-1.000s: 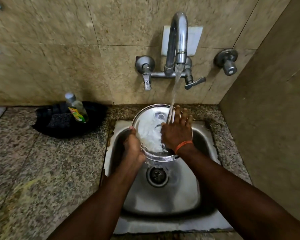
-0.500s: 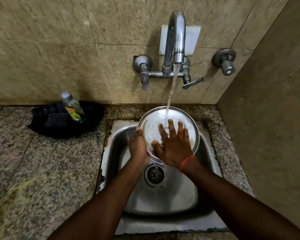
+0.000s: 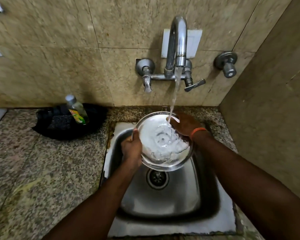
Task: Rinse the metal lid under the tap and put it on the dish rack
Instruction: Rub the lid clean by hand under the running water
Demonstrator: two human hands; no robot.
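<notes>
A single head-worn wide-angle view looks steeply down and forward from close above the sink (image 3: 208, 201), facing the tiled back wall (image 3: 59, 58). The tap (image 3: 177, 40) sits top centre, and both forearms enter from the bottom edge.

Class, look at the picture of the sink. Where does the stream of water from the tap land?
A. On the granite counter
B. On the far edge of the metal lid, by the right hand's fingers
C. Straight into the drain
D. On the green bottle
B: the stream from the tap meets the metal lid at its far rim, beside the right hand; the left hand grips the opposite rim.
</notes>
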